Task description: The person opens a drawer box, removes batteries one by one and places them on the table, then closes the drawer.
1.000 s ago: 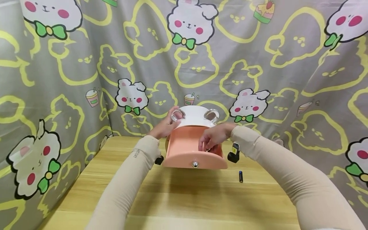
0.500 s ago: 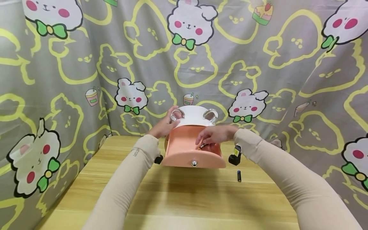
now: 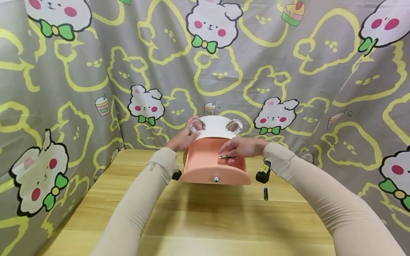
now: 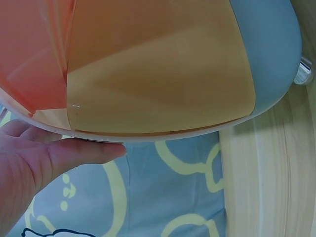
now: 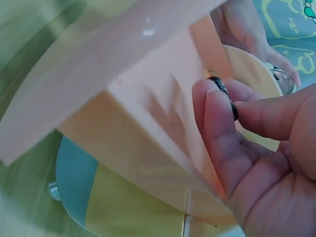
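Observation:
A white-topped storage box point(image 3: 216, 124) with clear ear-shaped loops stands on the table, its pink drawer point(image 3: 205, 175) pulled out. My left hand point(image 3: 184, 136) holds the box at its upper left side; in the left wrist view the thumb point(image 4: 91, 150) lies along the white rim. Over the drawer, my right hand point(image 3: 241, 147) pinches a small battery point(image 3: 224, 156) between thumb and fingers. The right wrist view shows the battery point(image 5: 219, 86) dark with a gold end, partly covered by the fingertips. Part of the drawer's inside is hidden behind this hand.
A second battery point(image 3: 266, 193), black with a blue end, lies on the wooden table point(image 3: 205, 224) right of the drawer. A silver knob point(image 3: 216, 180) sticks out from the drawer front. A grey patterned curtain point(image 3: 179, 78) surrounds the table at the back and sides.
My right hand has risen from low in the drawer with the battery, which now shows more fully and lies nearly level. The left hand has kept its place on the box.

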`<state>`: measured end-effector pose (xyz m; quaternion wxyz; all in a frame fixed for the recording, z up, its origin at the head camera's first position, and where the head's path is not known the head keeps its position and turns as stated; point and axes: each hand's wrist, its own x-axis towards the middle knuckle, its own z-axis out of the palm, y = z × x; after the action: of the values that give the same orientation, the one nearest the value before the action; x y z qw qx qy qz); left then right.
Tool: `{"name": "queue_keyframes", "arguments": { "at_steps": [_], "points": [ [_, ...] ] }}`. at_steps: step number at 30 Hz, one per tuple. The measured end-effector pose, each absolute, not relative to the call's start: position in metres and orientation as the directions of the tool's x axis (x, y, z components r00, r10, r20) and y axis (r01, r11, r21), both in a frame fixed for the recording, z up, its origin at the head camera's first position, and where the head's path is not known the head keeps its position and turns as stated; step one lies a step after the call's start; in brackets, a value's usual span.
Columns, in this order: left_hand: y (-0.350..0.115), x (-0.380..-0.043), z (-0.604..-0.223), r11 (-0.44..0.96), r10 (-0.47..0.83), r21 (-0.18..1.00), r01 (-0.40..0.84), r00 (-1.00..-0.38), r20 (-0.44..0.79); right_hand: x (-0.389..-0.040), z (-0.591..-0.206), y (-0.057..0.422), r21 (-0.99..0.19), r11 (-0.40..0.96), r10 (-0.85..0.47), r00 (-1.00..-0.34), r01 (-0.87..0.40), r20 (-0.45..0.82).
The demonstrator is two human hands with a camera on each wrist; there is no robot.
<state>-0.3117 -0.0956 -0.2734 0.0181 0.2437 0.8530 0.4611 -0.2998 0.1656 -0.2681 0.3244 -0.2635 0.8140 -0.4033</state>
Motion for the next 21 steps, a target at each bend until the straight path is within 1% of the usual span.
{"name": "queue_keyframes", "arguments": {
  "at_steps": [4,8,12,18,21],
  "points": [
    [-0.097,-0.326,-0.285,0.462,0.423,0.792,0.400,-0.884,0.200,-0.296,-0.268,0.165,-0.880,0.475,-0.673,-0.655,-0.026,-0.344],
    [-0.098,-0.337,-0.295,0.476,0.409,0.780,0.405,-0.888,0.212,-0.294,-0.269,0.166,-0.903,0.427,-0.667,-0.656,0.053,-0.354],
    [-0.097,-0.339,-0.297,0.474,0.403,0.778,0.412,-0.887,0.225,-0.295,-0.271,0.168,-0.916,0.399,-0.678,-0.660,0.038,-0.322],
    [-0.097,-0.340,-0.298,0.472,0.409,0.777,0.416,-0.884,0.225,-0.295,-0.272,0.173,-0.911,0.405,-0.710,-0.657,-0.083,-0.255],
    [-0.097,-0.342,-0.299,0.458,0.410,0.790,0.407,-0.885,0.219,-0.294,-0.271,0.175,-0.919,0.382,-0.727,-0.646,-0.100,-0.232]
  ]
}}
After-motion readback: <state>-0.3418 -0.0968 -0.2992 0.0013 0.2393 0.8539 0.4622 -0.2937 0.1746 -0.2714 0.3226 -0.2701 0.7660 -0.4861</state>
